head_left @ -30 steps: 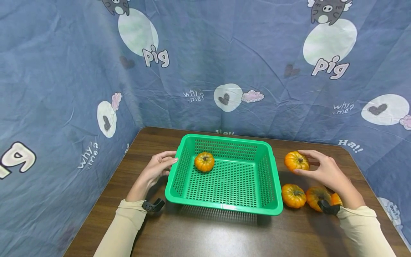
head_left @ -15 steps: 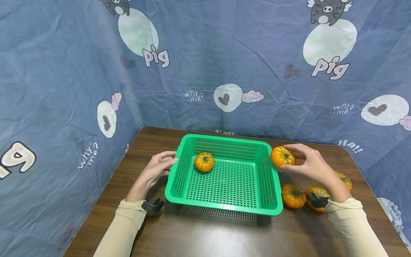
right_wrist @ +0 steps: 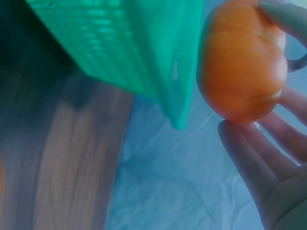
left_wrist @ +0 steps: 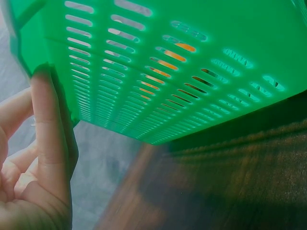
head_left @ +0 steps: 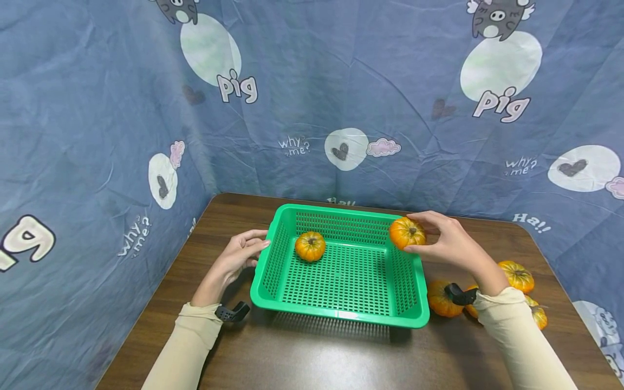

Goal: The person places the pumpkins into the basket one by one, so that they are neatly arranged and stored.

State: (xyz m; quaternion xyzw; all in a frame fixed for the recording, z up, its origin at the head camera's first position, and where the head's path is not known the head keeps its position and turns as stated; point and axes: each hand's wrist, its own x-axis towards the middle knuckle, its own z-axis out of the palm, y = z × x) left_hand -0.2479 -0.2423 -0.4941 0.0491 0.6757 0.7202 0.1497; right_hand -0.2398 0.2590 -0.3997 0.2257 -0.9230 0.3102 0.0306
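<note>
My right hand [head_left: 446, 238] holds a small orange pumpkin [head_left: 407, 233] between thumb and fingertips, over the right rim at the far right corner of a green plastic basket [head_left: 336, 315]. In the right wrist view the pumpkin [right_wrist: 242, 62] is up beside the basket's rim [right_wrist: 180, 105], with fingertips at its side and underneath. A second pumpkin [head_left: 310, 246] sits inside the basket, toward the left. My left hand [head_left: 239, 252] holds the basket's left rim, thumb on the edge. Up close, the left wrist view has a digit [left_wrist: 48, 124] against the rim and orange showing through the slots.
Several more pumpkins lie on the wooden table [head_left: 317, 357] right of the basket, one [head_left: 443, 299] next to its wall and another [head_left: 517, 275] farther right, partly behind the right forearm. A blue printed cloth [head_left: 312, 97] hangs behind and at both sides.
My right hand has carried the pumpkin leftward from beside the basket to over its right rim. The left hand, the basket and the pumpkin inside have stayed put.
</note>
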